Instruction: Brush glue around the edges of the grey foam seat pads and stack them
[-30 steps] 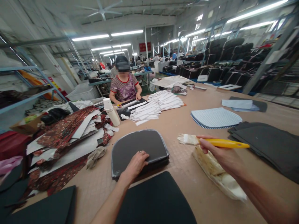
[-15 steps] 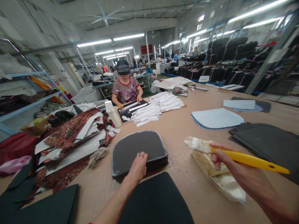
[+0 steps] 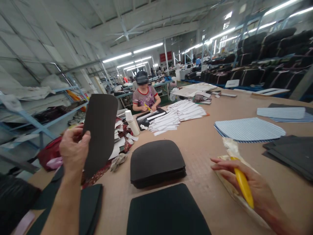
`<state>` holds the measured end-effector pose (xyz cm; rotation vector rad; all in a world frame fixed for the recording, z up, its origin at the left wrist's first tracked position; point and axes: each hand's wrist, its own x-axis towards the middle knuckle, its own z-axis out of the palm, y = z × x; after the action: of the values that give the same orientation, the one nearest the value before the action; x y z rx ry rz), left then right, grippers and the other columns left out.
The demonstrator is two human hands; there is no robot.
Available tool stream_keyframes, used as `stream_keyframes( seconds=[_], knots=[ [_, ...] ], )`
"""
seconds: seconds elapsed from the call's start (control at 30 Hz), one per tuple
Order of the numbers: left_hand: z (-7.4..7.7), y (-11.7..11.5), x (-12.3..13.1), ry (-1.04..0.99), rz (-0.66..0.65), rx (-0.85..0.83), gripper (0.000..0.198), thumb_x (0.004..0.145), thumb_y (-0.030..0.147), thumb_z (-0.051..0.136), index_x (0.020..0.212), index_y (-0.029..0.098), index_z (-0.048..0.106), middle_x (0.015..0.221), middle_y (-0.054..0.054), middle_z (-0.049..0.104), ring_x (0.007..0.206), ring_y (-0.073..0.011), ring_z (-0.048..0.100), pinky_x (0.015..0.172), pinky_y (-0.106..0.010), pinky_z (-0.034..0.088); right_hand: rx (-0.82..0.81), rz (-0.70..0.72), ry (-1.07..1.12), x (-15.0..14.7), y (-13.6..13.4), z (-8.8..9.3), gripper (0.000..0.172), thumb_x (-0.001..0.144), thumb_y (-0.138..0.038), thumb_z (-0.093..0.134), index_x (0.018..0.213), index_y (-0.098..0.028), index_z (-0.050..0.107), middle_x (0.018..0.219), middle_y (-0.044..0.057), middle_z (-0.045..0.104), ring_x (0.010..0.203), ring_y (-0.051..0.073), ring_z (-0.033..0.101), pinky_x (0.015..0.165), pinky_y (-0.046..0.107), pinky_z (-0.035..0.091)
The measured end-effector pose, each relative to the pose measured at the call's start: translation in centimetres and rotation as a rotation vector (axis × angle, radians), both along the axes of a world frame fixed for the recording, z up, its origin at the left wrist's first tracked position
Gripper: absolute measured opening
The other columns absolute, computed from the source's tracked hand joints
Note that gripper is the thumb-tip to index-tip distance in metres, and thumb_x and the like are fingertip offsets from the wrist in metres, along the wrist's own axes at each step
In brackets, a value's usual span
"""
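Observation:
My left hand [image 3: 75, 147] pinches the edge of a dark grey panel [image 3: 101, 130] with rounded corners, raised above the table's left side. My right hand [image 3: 246, 182] is closed around the yellow handle of a glue brush [image 3: 242, 182]. Its pale bristles rest over a long, glue-smeared tray [image 3: 227, 192], partly hidden by the hand. Between my hands lies a stack of dark grey panels [image 3: 157, 160], its top one without the shiny border seen before. A dark green-black stack of panels [image 3: 166, 212] sits nearer to me.
Another dark stack [image 3: 91, 209] lies front left. Striped blue-white pieces [image 3: 249, 127] and grey panels [image 3: 290, 153] are at right. Across the table a person [image 3: 145, 94] works beside white strips [image 3: 176, 114]. A white bottle [image 3: 132, 123] and a crumpled glove [image 3: 118, 162] stand left of centre.
My left hand has lifted the top panel off the middle stack and carried it left and up. My right hand has lowered the brush to the tray. The view has swung left.

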<state>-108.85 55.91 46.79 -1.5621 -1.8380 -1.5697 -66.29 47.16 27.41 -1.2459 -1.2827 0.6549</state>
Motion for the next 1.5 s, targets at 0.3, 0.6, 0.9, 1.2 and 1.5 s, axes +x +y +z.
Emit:
stream_keyframes(
  seconds=[0.3,0.6,0.9,1.2,1.5],
  knots=[
    [-2.1,-14.4,-3.3,-0.027,-0.311,-0.482,0.023,0.063,0.043,0.066,0.074,0.025,0.057,0.113,0.0,0.064,0.108,-0.0226,0.057,0.099,-0.042,0.043,0.385,0.21,-0.34,-9.2,-0.7,4.8,0.045,0.073,-0.037,0.071,0.114,-0.025,0.057,0.128,0.01,0.054,0.123,0.028,0.045,0.101,0.048,0.04],
    [-5.5,-21.7,-7.2,0.269,-0.604,-0.538,0.004,0.078,0.028,0.057,0.077,0.026,0.06,0.105,-0.002,0.066,0.107,-0.0177,0.059,0.096,-0.029,0.044,0.355,0.461,-0.465,-18.6,-6.9,5.3,0.028,0.078,-0.022,0.064,0.106,-0.022,0.059,0.103,0.007,0.065,0.096,0.023,0.06,0.085,0.039,0.047],
    [-9.5,-22.6,-10.5,-0.504,-0.316,-0.144,0.094,0.055,0.055,0.075,0.133,0.028,0.031,0.148,-0.008,0.027,0.135,-0.0281,0.027,0.111,-0.053,0.021,-0.045,0.258,-0.06,-17.8,-11.2,4.9,0.022,0.076,-0.04,0.065,0.084,-0.019,0.062,0.076,0.001,0.062,0.07,0.017,0.058,0.059,0.025,0.047],
    [-19.7,-24.2,-3.8,-1.333,-0.714,-0.541,0.075,0.061,0.044,0.075,0.126,0.024,0.043,0.126,-0.007,0.056,0.123,-0.0256,0.045,0.105,-0.039,0.037,-0.349,0.169,0.039,-12.5,-12.5,-0.8,0.037,0.068,-0.048,0.069,0.087,-0.018,0.06,0.087,0.005,0.066,0.076,0.02,0.06,0.066,0.029,0.05],
    [-27.9,-23.1,-1.0,-1.101,-0.504,-0.679,0.099,0.058,0.021,0.074,0.139,0.027,0.017,0.105,-0.007,0.061,0.105,-0.0216,0.059,0.099,-0.044,0.04,-0.333,-0.085,-0.266,-8.7,-10.7,-11.1,0.062,0.064,-0.049,0.067,0.114,-0.014,0.058,0.072,0.003,0.061,0.063,0.019,0.054,0.061,0.032,0.046]
  ],
)
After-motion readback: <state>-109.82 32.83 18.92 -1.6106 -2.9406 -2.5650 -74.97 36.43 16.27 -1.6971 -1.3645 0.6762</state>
